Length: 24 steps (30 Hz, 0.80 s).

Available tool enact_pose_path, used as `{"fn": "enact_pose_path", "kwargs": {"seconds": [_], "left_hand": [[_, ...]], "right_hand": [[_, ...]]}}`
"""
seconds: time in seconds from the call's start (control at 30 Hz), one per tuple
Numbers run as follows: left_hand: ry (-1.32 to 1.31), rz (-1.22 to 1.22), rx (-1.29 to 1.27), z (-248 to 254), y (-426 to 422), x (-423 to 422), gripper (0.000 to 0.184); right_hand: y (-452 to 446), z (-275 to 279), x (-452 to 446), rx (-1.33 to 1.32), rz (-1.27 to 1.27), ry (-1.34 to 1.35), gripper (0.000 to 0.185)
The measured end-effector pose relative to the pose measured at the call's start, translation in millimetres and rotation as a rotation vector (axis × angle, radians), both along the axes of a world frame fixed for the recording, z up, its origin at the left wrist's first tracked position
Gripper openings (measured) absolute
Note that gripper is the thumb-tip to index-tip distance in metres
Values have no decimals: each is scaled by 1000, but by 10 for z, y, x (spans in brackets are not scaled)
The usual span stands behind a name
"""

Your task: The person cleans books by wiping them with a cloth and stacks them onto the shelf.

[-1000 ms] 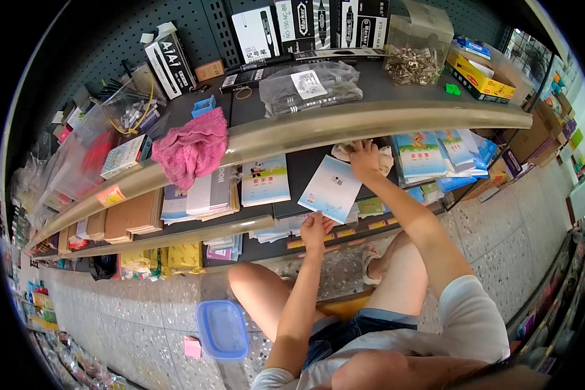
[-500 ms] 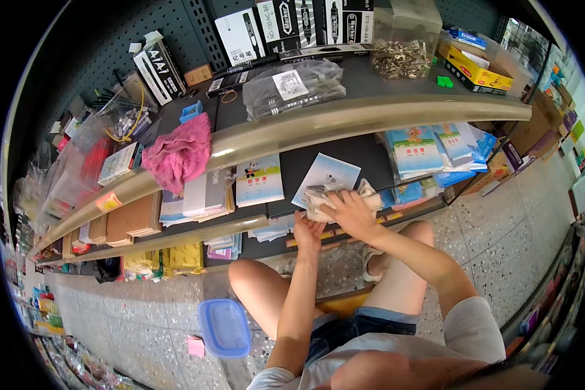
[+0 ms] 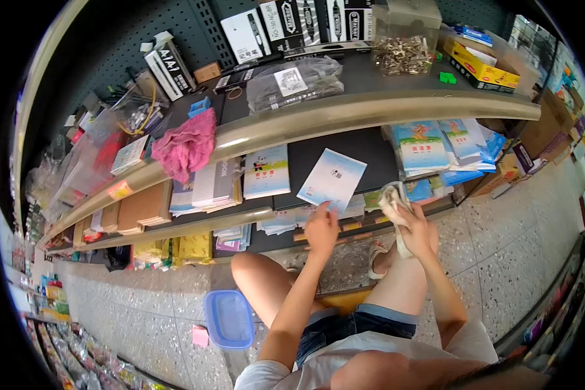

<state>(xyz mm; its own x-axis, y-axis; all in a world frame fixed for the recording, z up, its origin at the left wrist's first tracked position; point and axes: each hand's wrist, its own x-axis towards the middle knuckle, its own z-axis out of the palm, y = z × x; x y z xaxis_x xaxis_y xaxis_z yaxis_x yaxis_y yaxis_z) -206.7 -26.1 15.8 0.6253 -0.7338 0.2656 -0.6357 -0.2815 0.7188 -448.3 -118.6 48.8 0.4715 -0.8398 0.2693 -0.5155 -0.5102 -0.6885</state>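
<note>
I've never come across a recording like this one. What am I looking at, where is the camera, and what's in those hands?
There is no machine here: a person works with two bare hands. One camera, worn on the head, looks forward and down, so shelves, lap and floor all show. The right hand holds a whitish cloth. The left hand is by the lower edge of a pale blue booklet lying on the lower shelf; whether it touches is hard to tell. A panda-cover booklet lies beside it. On the shelf above are a grey plastic bag and a clear box of small metal pieces.
</note>
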Motion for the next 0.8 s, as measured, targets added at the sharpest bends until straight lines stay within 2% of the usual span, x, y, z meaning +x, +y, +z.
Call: {"fn": "enact_pose_path", "kwargs": {"seconds": [0.07, 0.17, 0.27, 0.37, 0.47, 0.6, 0.73, 0.8], "left_hand": [[-384, -110, -43, 23, -18, -68, 47], [-465, -153, 152, 31, -34, -97, 51], [-582, -237, 151, -117, -105, 16, 50], [-654, -288, 158, -33, -138, 44, 45], [-705, -310, 225, -29, -217, 110, 41], [-749, -222, 169, 362, -223, 227, 46], [-610, -121, -229, 694, -151, 561, 33], [-107, -61, -300, 802, -41, 663, 23]], "right_hand": [[34, -217, -24, 74, -18, -131, 52], [137, -338, -23, 147, -3, -215, 51], [238, -386, -6, 139, 12, -213, 50], [278, -501, 13, 152, 25, -249, 50], [299, -354, 69, 276, 64, -305, 50], [275, -365, 128, 333, 31, -317, 50], [271, -386, 205, 329, 26, -317, 51], [258, -480, 302, 390, 17, -349, 53]]}}
